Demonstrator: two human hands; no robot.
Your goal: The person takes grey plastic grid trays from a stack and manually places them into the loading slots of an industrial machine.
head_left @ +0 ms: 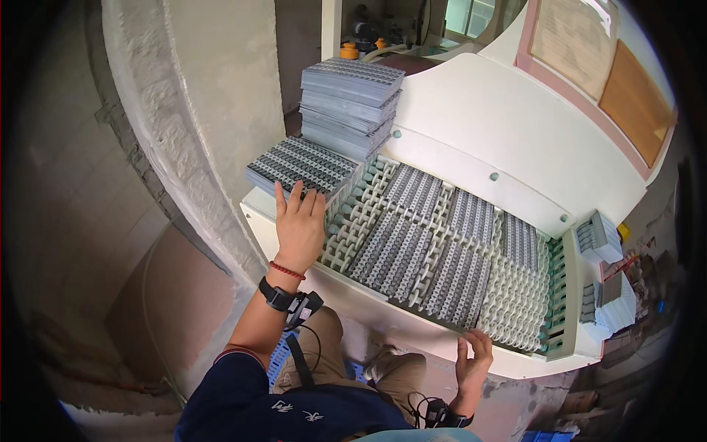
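My left hand (300, 225) lies with fingers stretched out on the near edge of a low stack of grey panels (305, 163). Rows of small dark shapes cover the top panel; they look like circuit board panels. My right hand (473, 361) is by the front rim of the white machine (353, 291), fingers bent, thumb apart, nothing visible in it. Between the hands, several similar panels lie on the conveyor of ring-shaped rollers (515, 302), one of them a grey panel (390, 254) at the near left.
A taller stack of panels (346, 110) stands behind the low one. The machine's sloped white cover (493, 125) rises at the back. Pale blue racks (615, 302) sit beyond the right end. A rough concrete pillar (169, 132) stands close on the left.
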